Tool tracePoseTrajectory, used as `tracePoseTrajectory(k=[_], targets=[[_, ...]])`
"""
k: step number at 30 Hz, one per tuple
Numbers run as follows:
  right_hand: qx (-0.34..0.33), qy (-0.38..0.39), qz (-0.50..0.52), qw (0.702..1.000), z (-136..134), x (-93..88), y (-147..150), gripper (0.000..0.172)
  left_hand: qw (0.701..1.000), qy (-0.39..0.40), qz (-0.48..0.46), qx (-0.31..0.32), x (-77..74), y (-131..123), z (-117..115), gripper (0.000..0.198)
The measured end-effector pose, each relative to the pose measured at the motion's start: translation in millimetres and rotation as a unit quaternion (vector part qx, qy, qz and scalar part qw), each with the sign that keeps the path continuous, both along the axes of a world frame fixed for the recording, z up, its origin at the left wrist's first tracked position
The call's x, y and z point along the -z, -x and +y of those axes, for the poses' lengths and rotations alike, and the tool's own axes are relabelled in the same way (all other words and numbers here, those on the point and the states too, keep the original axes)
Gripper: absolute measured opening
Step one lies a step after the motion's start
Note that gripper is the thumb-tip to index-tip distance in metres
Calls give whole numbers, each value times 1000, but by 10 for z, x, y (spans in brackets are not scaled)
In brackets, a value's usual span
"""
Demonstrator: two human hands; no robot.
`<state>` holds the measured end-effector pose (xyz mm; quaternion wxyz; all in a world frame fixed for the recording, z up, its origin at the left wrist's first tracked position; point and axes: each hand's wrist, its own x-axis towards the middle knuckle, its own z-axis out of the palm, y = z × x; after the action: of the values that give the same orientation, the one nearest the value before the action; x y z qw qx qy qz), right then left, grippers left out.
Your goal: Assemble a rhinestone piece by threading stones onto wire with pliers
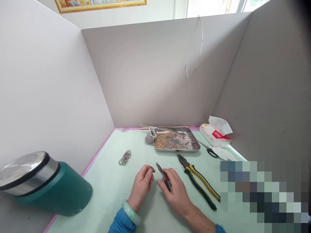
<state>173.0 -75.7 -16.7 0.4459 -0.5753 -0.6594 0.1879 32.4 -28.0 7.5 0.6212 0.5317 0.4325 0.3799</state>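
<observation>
Head view: the left hand (143, 181) has thumb and fingertips pinched together, a tiny dark piece (153, 169) at their tips, too small to identify; such a pinch suits something this slight. The right hand (177, 194) is partly closed round the handles of the small pliers (163, 174), whose nose points to eleven o'clock, probably to keep the tips near the pinch; whether the jaws are parted I cannot tell. From the hands, a bunched, beaded silver chain (125, 157) lies at ten o'clock, apparently set aside from the loose pieces. At one o'clock, the raised rim of a metal tray (177, 149) presumably stops the beads (163, 141) from rolling away. Large pliers (196, 185) lie at three o'clock, nearest the right hand, perhaps for easy reach, with scissors (213, 154) at two and a green flask (60, 191) out at nine, well clear of the handwork
</observation>
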Motion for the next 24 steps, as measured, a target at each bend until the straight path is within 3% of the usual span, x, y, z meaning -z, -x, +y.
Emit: tracePoseTrajectory(k=[8,18,24], targets=[[-7,-6,-110,994,-17,0,40,16,1000,23,-17,-1,33,17,21,28],[-8,15,-149,989,-22,-3,35,8,980,-150,122,-32,72,83,42,25],[-2,8,-156,988,-26,13,48,9,969,-169,172,-52,49,82,36,26]])
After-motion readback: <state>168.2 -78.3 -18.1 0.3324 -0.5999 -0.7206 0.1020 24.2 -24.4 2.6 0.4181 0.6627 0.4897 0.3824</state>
